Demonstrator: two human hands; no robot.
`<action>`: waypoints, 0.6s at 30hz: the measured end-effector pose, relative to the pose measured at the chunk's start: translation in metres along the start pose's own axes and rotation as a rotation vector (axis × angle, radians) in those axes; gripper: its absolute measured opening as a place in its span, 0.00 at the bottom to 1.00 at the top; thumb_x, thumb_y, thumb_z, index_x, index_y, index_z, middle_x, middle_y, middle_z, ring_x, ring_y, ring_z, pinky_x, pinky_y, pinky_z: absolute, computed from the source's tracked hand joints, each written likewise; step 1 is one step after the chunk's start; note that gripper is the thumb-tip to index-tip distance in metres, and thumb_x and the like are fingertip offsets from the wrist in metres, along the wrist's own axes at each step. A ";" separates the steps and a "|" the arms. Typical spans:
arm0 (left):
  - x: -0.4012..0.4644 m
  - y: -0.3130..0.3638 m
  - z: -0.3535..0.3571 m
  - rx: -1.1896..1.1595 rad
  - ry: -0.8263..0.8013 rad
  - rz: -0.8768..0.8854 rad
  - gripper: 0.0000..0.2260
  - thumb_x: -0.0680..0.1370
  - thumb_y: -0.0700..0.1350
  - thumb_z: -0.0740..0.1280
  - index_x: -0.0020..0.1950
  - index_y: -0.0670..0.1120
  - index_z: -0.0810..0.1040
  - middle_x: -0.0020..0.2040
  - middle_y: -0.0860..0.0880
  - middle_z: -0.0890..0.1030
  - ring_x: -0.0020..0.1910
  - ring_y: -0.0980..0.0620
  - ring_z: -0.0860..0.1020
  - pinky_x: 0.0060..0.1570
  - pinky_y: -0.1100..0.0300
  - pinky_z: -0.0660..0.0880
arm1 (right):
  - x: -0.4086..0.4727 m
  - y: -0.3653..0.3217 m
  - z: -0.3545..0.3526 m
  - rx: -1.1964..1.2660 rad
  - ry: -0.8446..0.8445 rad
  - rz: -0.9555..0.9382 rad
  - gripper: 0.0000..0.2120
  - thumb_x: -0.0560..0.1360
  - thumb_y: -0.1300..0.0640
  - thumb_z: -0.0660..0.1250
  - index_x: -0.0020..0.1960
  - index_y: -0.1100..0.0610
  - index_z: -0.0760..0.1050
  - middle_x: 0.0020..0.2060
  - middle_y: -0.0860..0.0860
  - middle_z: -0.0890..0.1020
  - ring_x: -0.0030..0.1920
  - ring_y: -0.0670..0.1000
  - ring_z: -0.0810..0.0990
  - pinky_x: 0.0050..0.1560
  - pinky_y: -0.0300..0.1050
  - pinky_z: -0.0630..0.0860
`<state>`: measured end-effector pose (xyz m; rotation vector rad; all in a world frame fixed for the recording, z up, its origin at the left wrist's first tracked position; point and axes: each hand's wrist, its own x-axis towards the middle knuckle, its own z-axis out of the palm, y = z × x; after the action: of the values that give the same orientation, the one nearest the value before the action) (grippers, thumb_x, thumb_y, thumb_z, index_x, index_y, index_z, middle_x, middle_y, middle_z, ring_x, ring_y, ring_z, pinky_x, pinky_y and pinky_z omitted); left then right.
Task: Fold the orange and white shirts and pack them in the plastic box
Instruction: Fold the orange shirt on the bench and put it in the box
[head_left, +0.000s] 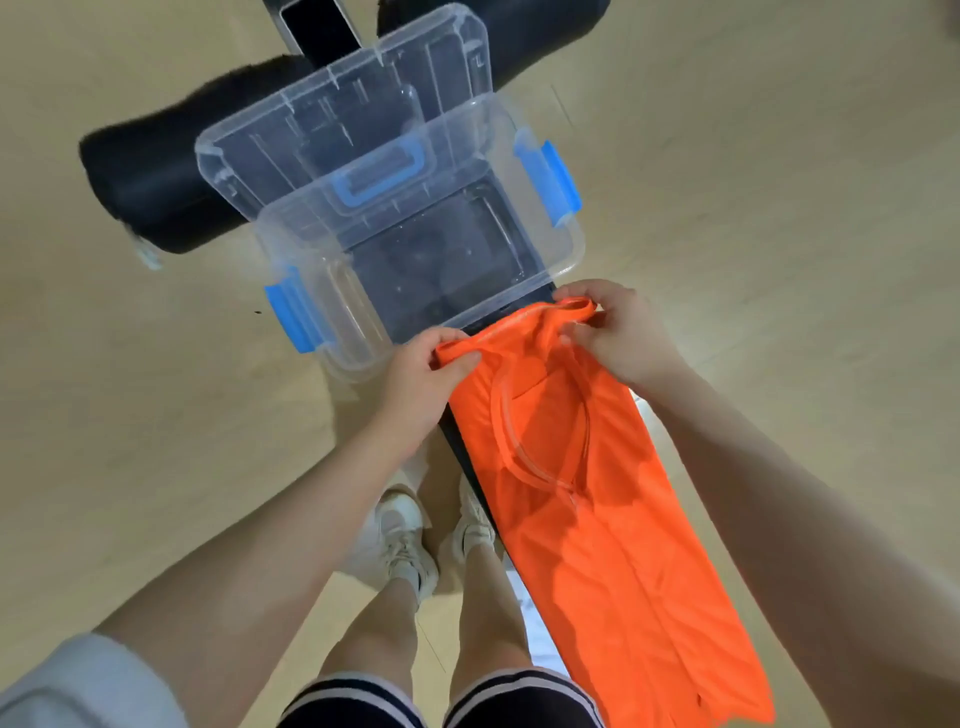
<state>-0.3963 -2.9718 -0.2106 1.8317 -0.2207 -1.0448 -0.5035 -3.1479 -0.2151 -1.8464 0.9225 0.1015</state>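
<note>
Both hands, left hand (421, 379) and right hand (621, 332), pinch the narrow-folded orange fabric shirt (597, 519) along the black bench (462, 467). The clear plastic box (332, 306) at the bench's far end holds nothing. No white shirt shows.

A single wide-angle camera worn on the person's head looks steeply down and slightly forward, close over both forearms. The left hand (421, 384) and right hand (618, 332) sit near mid-frame, holding the orange shirt (597, 519); the clear plastic box (322, 291) lies just beyond. The person's shoes (405, 535) appear directly below on the wooden floor (130, 415), whose lines bow toward the frame edges.
</note>
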 end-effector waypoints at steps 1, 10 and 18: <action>0.003 0.005 -0.005 0.015 0.019 0.024 0.11 0.74 0.38 0.68 0.40 0.54 0.75 0.37 0.55 0.76 0.37 0.59 0.73 0.42 0.65 0.70 | 0.001 -0.010 0.003 -0.002 0.006 -0.023 0.15 0.66 0.65 0.67 0.53 0.57 0.78 0.45 0.51 0.80 0.40 0.44 0.77 0.46 0.37 0.72; -0.009 0.000 -0.015 0.295 -0.024 0.197 0.05 0.71 0.43 0.70 0.41 0.51 0.75 0.36 0.58 0.75 0.36 0.56 0.73 0.40 0.67 0.69 | -0.016 -0.029 0.009 0.015 0.209 0.060 0.14 0.65 0.67 0.60 0.35 0.48 0.71 0.32 0.46 0.75 0.33 0.45 0.72 0.38 0.40 0.69; -0.063 -0.092 0.048 0.428 -0.081 0.165 0.07 0.71 0.39 0.71 0.48 0.44 0.83 0.38 0.55 0.67 0.34 0.57 0.69 0.39 0.72 0.66 | -0.094 0.095 0.035 -0.044 0.352 0.264 0.16 0.66 0.74 0.61 0.38 0.55 0.79 0.49 0.53 0.73 0.41 0.51 0.74 0.48 0.43 0.71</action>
<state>-0.4960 -2.9220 -0.2577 2.1071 -0.6763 -1.0094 -0.6177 -3.0857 -0.2600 -1.8051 1.4178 -0.0435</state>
